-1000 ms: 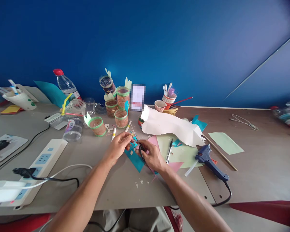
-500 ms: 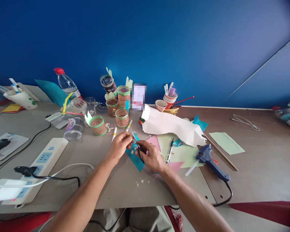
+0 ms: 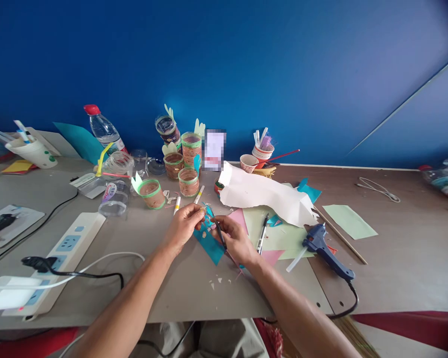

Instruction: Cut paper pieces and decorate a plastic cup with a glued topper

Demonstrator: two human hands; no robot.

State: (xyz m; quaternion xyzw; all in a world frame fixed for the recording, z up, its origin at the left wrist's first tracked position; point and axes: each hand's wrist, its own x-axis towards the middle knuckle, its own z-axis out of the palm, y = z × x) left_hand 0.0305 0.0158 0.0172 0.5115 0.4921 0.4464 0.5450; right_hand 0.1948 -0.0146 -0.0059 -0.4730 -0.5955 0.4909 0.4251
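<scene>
My right hand (image 3: 238, 242) is closed around the black-handled scissors (image 3: 219, 231); their blades are hard to see from this angle. To its left, my left hand (image 3: 184, 223) pinches, thumb against fingers, at something too small to make out. Beneath both hands lies a blue-green paper sheet (image 3: 211, 250) with small cut scraps on it. Two white-and-yellow markers (image 3: 199, 194) lie just beyond my left hand. A black-and-white pen (image 3: 263, 233) rests to the right of my right hand, on pale green paper (image 3: 283, 242).
Brown jars with green rims (image 3: 188, 182) stand behind my hands. A torn white sheet (image 3: 265, 191) and a corded blue glue gun (image 3: 326, 248) lie to the right. At the left are a power strip (image 3: 70, 243) with cables and clear plastic containers (image 3: 114, 199).
The scissors have turned in my right hand, and their blades, which pointed up toward my left fingers, no longer show clearly. My left hand stays nearly in place, still pinching.
</scene>
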